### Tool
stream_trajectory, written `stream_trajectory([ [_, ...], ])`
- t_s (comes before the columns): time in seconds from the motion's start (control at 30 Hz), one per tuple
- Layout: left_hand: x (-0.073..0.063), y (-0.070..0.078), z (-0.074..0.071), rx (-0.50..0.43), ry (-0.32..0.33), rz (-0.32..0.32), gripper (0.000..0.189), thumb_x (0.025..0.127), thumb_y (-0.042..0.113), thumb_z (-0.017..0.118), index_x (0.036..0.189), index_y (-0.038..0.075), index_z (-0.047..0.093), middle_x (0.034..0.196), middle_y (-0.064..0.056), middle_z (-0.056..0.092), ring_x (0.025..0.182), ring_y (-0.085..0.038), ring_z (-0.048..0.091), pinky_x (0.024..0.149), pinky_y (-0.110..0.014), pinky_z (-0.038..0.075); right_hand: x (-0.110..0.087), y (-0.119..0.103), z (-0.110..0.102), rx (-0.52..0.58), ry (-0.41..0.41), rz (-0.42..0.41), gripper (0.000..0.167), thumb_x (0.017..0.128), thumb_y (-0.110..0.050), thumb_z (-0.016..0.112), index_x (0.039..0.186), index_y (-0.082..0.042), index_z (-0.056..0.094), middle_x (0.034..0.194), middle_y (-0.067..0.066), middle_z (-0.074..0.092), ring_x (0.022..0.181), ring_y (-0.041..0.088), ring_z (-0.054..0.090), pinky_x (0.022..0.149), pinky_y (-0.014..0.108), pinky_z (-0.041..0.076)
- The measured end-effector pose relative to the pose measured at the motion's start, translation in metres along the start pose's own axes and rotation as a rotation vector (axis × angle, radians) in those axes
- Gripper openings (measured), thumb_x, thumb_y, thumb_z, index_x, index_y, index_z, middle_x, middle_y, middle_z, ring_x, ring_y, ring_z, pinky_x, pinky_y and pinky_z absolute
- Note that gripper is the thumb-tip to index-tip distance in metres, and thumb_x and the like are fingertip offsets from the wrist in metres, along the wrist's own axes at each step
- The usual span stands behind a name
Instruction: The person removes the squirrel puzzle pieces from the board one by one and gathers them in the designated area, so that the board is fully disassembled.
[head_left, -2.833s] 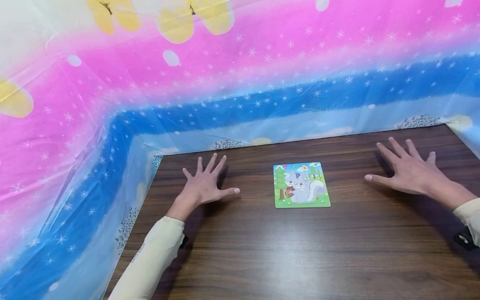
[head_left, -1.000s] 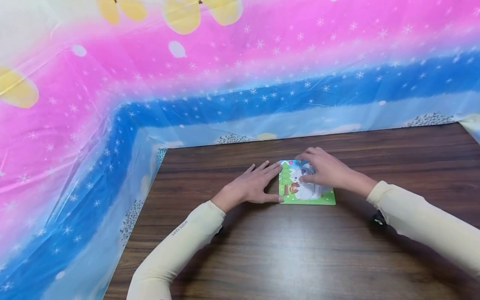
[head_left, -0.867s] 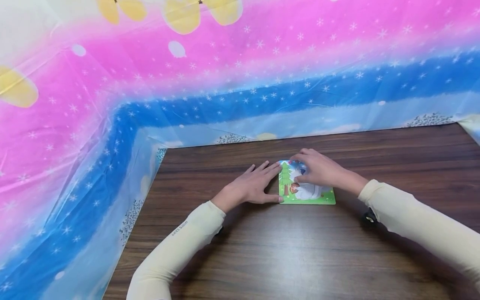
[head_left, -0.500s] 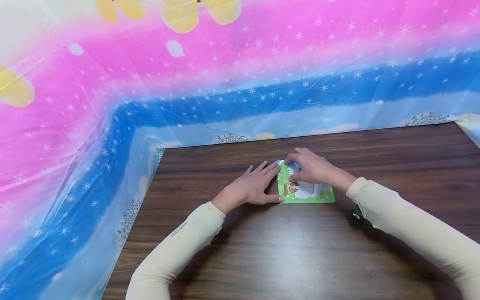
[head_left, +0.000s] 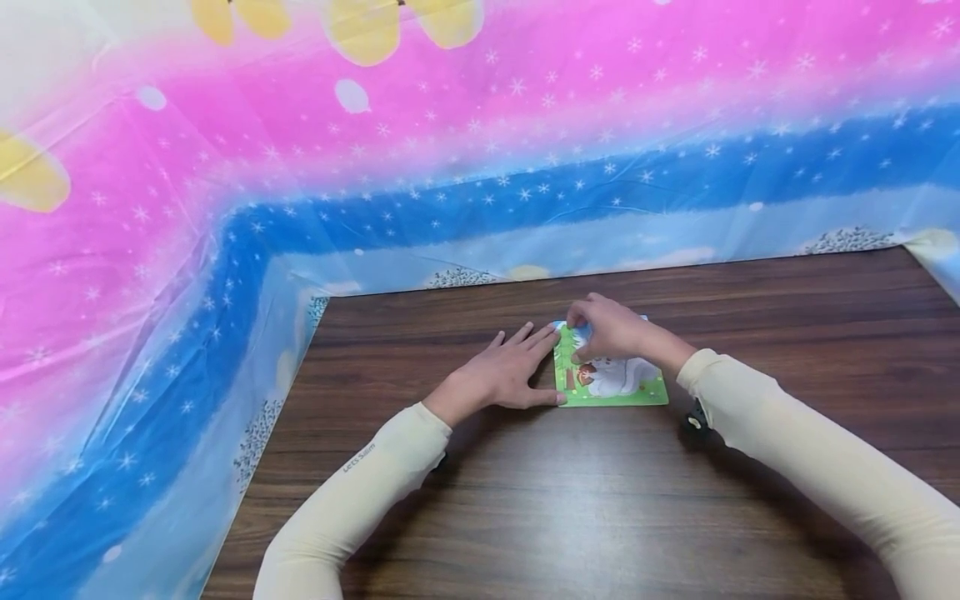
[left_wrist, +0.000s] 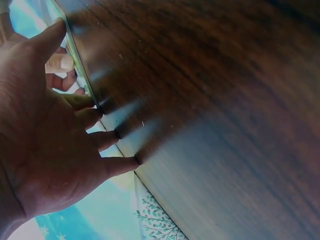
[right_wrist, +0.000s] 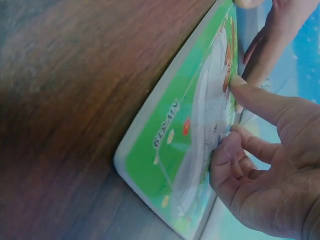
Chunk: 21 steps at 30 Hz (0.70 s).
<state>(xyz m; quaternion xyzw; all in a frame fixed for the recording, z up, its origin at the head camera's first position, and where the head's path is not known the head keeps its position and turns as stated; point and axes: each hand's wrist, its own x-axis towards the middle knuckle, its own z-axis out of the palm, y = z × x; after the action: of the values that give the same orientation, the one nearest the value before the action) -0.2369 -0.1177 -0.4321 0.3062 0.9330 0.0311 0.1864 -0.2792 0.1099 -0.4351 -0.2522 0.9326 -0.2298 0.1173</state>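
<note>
On the table lies a square picture board (head_left: 622, 385) with a grey squirrel and green trees, resembling a jigsaw puzzle. My left hand (head_left: 500, 372) rests at its left edge. Its fingers are fairly straight and its thumb tip touches the lower left corner. My right hand (head_left: 613, 329) is over the upper part of the board and hides the squirrel's head. In the right wrist view, the thumb (right_wrist: 250, 97) and bent fingers (right_wrist: 227, 160) touch the board's face, with a gap between thumb and forefinger. No loose piece shows between them.
A dark wood-grain table (head_left: 600, 500) surrounds the board. Behind it and along the left side hangs a pink, blue and white cloth (head_left: 480, 200) with snowflakes, meeting the table's edges.
Both hands came in from the sides to the board. Over the last second my right hand has slid left across the board's top, while my left hand has stayed at the left edge.
</note>
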Motion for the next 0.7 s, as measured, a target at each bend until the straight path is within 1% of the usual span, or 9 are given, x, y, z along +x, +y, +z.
stream_trajectory([
  [0.17,0.000,0.000,0.000,-0.001,-0.004,0.000,0.100,0.099,0.072,0.055,0.173,0.024,0.007,0.181,0.004,0.004,0.168,-0.029,0.004,0.134,-0.062,0.014,0.001,0.006,0.000,0.051,-0.003,0.001,0.050,0.086,-0.026,0.090,0.124,-0.006,0.064,0.129,0.018,0.058,0.113,0.031,0.061,0.097,0.050,0.053],
  [0.37,0.000,0.001,-0.002,-0.018,-0.010,0.006,0.100,0.099,0.072,0.055,0.173,0.024,0.006,0.181,0.003,0.004,0.169,-0.029,0.003,0.134,-0.062,0.012,-0.001,0.012,0.004,0.080,0.013,0.005,0.050,0.087,-0.027,0.089,0.125,-0.008,0.062,0.130,0.016,0.056,0.096,0.022,0.059,0.085,0.040,0.051],
  [0.43,0.000,0.000,-0.003,-0.023,-0.012,0.004,0.101,0.099,0.072,0.056,0.173,0.025,0.006,0.181,0.003,0.003,0.169,-0.029,0.003,0.134,-0.062,0.012,-0.001,0.012,0.005,0.082,0.016,-0.001,0.049,0.088,-0.027,0.088,0.126,-0.008,0.062,0.130,0.016,0.055,0.093,0.021,0.058,0.082,0.038,0.050],
  [0.53,0.001,0.000,-0.003,-0.025,-0.015,-0.001,0.102,0.099,0.072,0.056,0.173,0.024,0.005,0.181,0.004,0.003,0.169,-0.029,0.003,0.134,-0.062,0.012,0.000,0.013,0.005,0.088,0.027,-0.007,0.050,0.088,-0.027,0.088,0.125,-0.010,0.061,0.130,0.015,0.055,0.094,0.021,0.057,0.081,0.037,0.049],
  [0.7,0.001,0.000,-0.003,-0.027,-0.028,-0.009,0.104,0.098,0.073,0.056,0.173,0.022,0.003,0.181,0.004,0.003,0.169,-0.028,0.002,0.134,-0.061,0.012,-0.002,0.015,0.006,0.112,0.044,-0.015,0.054,0.086,-0.028,0.090,0.127,-0.010,0.059,0.128,0.013,0.059,0.097,0.021,0.058,0.083,0.037,0.050],
])
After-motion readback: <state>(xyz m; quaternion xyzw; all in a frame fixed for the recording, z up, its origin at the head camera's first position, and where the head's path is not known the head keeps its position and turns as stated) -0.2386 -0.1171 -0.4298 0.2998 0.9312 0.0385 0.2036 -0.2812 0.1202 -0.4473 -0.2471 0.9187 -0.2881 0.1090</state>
